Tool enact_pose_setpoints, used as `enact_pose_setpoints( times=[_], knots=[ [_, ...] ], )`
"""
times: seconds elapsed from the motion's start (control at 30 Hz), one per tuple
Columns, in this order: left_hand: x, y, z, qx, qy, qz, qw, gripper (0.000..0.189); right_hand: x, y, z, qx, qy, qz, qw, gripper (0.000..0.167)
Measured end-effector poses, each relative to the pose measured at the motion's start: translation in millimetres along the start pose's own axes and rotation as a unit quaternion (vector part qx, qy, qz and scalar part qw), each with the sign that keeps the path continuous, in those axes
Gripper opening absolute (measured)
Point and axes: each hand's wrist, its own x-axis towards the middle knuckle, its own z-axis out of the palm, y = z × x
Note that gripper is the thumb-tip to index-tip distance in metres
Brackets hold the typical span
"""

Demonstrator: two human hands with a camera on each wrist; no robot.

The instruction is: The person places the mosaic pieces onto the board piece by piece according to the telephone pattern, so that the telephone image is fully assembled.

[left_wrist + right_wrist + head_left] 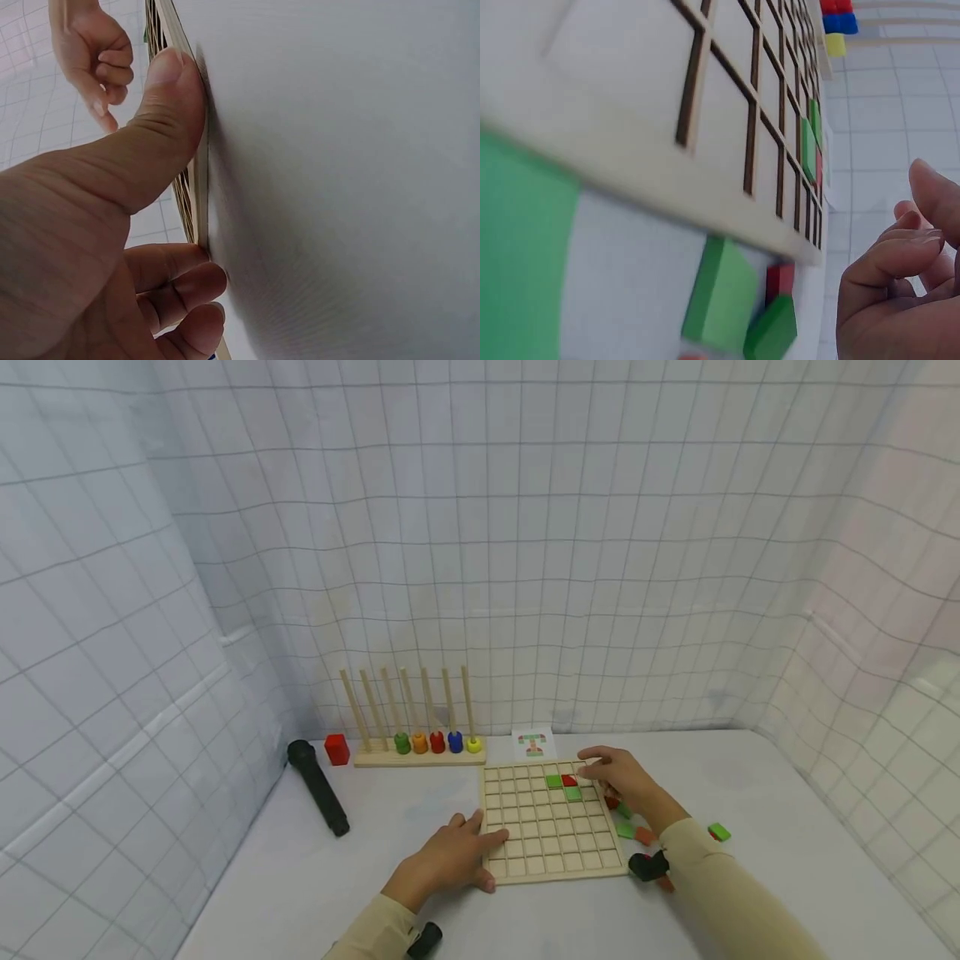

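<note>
A wooden grid board [536, 828] lies on the white table. My left hand [452, 853] holds its near left corner, with the thumb [171, 90] against the edge and the index finger reaching over the top. My right hand [624, 779] is over the board's far right corner, fingers partly curled, with no piece visible in it. Beside its fingertips, a red tile [568, 781] sits in the grid next to a green tile [553, 782] and a light green tile [573, 794]. Loose tiles [720, 296] in green and red lie along the right edge, partly under the right arm.
Behind the board is a pattern card [533, 744]. To its left stands a wooden peg rack [420, 758] with coloured beads. A red block [337, 749] and a black microphone-like object [318, 787] are at the far left. Another green piece [719, 832] lies out right.
</note>
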Motion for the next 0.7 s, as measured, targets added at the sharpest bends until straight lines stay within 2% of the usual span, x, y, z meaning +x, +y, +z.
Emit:
enact_pose_setpoints(
  times=[0.1, 0.2, 0.33, 0.57, 0.7],
  knots=[
    [-0.4, -1.6, -0.2, -0.001, 0.000, 0.003, 1.0000, 0.080, -8.3, 0.9, -12.7, 0.023, 0.009, 0.008, 0.9997, 0.051],
    [-1.4, -2.8, -0.4, -0.003, 0.000, 0.004, 1.0000, 0.080, -17.3, 2.8, -24.5, 0.022, 0.019, 0.009, 0.9995, 0.055],
    [-2.7, -3.3, -1.5, -0.005, 0.005, 0.005, 1.0000, 0.081, -29.1, 7.7, -40.3, 0.006, 0.020, 0.002, 0.9998, 0.059],
    [-2.3, -3.0, -0.3, -0.009, 0.006, 0.012, 0.9999, 0.082, -45.5, 22.1, -65.7, -0.029, 0.014, 0.033, 0.9990, 0.053],
    [-1.9, -2.8, 0.6, -0.006, 0.010, 0.013, 0.9998, 0.082, -48.6, 30.1, -73.7, -0.055, 0.000, 0.031, 0.9980, 0.055]
  ],
)
